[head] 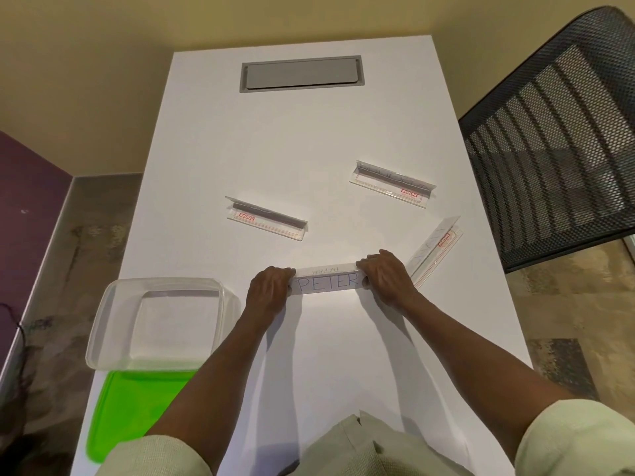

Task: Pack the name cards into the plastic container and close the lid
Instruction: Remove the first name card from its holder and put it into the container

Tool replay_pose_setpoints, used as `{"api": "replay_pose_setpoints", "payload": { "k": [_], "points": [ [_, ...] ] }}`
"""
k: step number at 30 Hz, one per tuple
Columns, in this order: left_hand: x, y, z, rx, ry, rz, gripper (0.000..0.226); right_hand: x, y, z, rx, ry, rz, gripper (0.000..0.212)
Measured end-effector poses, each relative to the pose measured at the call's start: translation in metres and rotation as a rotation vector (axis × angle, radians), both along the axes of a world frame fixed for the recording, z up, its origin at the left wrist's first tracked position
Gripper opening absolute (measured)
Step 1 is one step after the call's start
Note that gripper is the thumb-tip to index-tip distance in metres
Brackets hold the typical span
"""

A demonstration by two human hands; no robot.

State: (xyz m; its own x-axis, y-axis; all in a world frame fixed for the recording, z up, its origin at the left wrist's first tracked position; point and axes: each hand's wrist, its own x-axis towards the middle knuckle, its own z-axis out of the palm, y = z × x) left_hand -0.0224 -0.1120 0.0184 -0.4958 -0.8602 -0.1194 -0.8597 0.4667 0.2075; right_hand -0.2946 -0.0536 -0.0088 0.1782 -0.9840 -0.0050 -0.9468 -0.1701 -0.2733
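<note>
A name card reading PETER (326, 282) stands near the middle of the white table (302, 139). My left hand (269, 290) grips its left end and my right hand (386, 274) grips its right end. Three more clear name card holders lie on the table: one (266, 218) ahead and to the left, one (393, 183) further back on the right, and one (434, 249) tilted just beside my right hand. The clear plastic container (161, 321) sits open at the left front. Its green lid (137, 407) lies flat just in front of it.
A grey cable hatch (300, 74) is set into the far end of the table. A black mesh chair (556, 139) stands at the right. The table's left edge runs close by the container, with floor below it.
</note>
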Motion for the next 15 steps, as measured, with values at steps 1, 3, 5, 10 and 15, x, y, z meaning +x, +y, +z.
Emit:
{"api": "replay_pose_setpoints", "payload": {
  "k": [1, 3, 5, 10, 15],
  "points": [
    [0.0, 0.0, 0.0, 0.002, 0.007, -0.001, 0.029, -0.001, 0.0, -0.001, -0.012, 0.0, -0.001, 0.01],
    [0.001, 0.0, 0.001, 0.002, 0.027, -0.015, 0.029, -0.002, 0.001, -0.001, -0.03, 0.014, 0.006, 0.015],
    [0.002, -0.001, 0.006, 0.0, 0.054, -0.011, 0.02, -0.005, 0.0, 0.003, -0.039, 0.017, 0.04, 0.023],
    [0.003, -0.003, 0.028, -0.052, 0.134, -0.012, 0.022, -0.001, 0.002, 0.035, -0.116, -0.061, 0.016, 0.016],
    [0.011, -0.004, 0.059, -0.175, 0.196, -0.069, 0.022, 0.008, 0.001, 0.071, 0.001, -0.085, -0.064, 0.026]
  ]
}}
